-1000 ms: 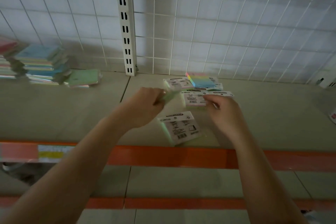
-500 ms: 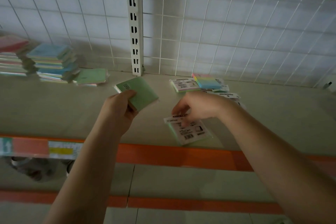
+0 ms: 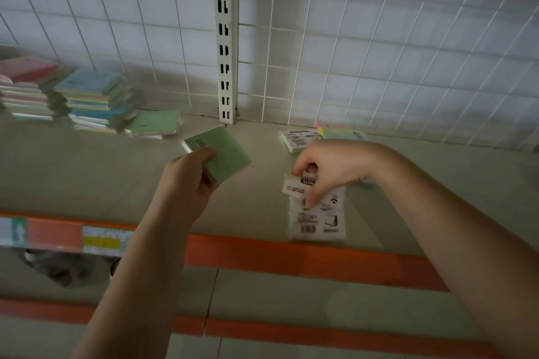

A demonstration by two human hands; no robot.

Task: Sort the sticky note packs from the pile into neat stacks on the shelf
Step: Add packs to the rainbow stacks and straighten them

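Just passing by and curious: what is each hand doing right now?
Left hand: grips a green sticky note pack.
Right hand: fingers pinch a label-side-up pack.

Both bare forearms reach up and forward from the bottom of the view. The left hand (image 3: 186,181) is raised with its back toward the camera, thumb laid across the near corner of a flat, square green sticky note pack (image 3: 223,152) and fingers curled beneath it, holding it tilted in the air. The right hand (image 3: 332,167) is bent down at the wrist, fingers curled, pinching the top edge of a clear-wrapped pale green sticky note pack with a white printed label (image 3: 319,214). The two hands are apart.
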